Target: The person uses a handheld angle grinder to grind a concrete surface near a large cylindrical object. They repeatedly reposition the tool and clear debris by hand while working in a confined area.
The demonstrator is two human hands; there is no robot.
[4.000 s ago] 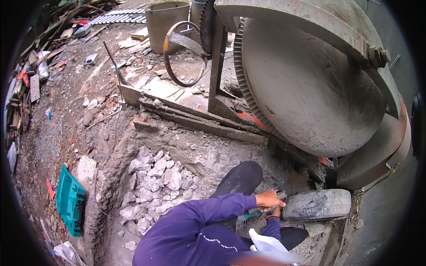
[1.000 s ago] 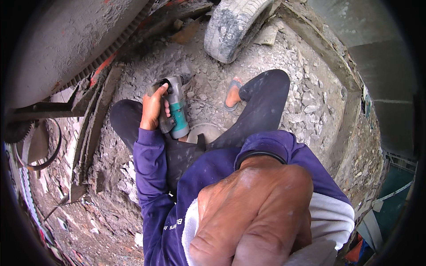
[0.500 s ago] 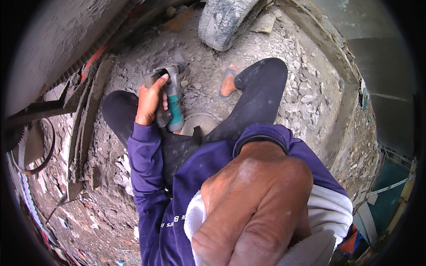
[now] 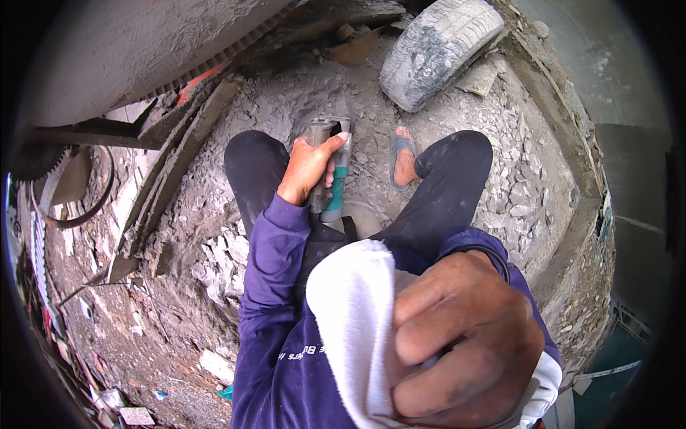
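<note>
My left hand [image 4: 306,169] is wrapped round the grip of a dusty grey and teal power tool [image 4: 336,189], which stands between my knees. The tool's lower end meets the dark trousers; its exact kind I cannot make out. Close in front of me, my right hand [image 4: 471,336] is closed with its fingers curled round a white towel [image 4: 351,322]. One part of the towel sticks up to the left of the fingers, and more white cloth shows beyond the wrist side.
Broken rubble [image 4: 525,186] covers the ground around my legs. A worn tyre [image 4: 439,53] lies ahead, near my foot in a grey slipper [image 4: 402,161]. At left are long rusty beams [image 4: 182,161], a metal hoop [image 4: 111,182] and a large toothed-edged grey body [image 4: 171,43].
The view has shifted, so my legs and the tool sit further right. My right hand has moved down and right, and the towel now rises beside its fingers. My left hand keeps its hold.
</note>
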